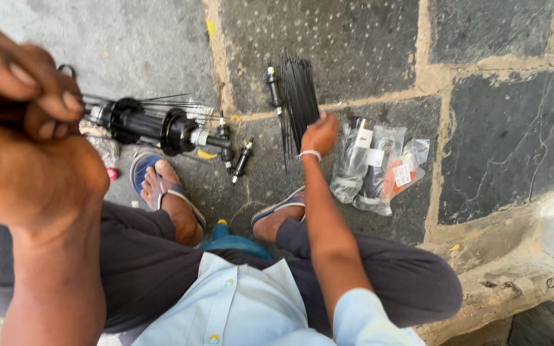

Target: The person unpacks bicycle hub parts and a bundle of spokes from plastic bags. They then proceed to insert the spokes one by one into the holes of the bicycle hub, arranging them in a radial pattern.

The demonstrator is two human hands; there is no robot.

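Spokes (299, 96), a black bundle on the stone floor (495, 128) at upper centre, run lengthwise away from the right hand (319, 133) closed on their near end, while the left hand (30, 90) pinches something unclear, upper left.

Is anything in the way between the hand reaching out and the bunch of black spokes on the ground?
Nothing visible. The right hand is already at the spoke bundle, fingers on its lower end. The plastic parts bags lie off to the side.
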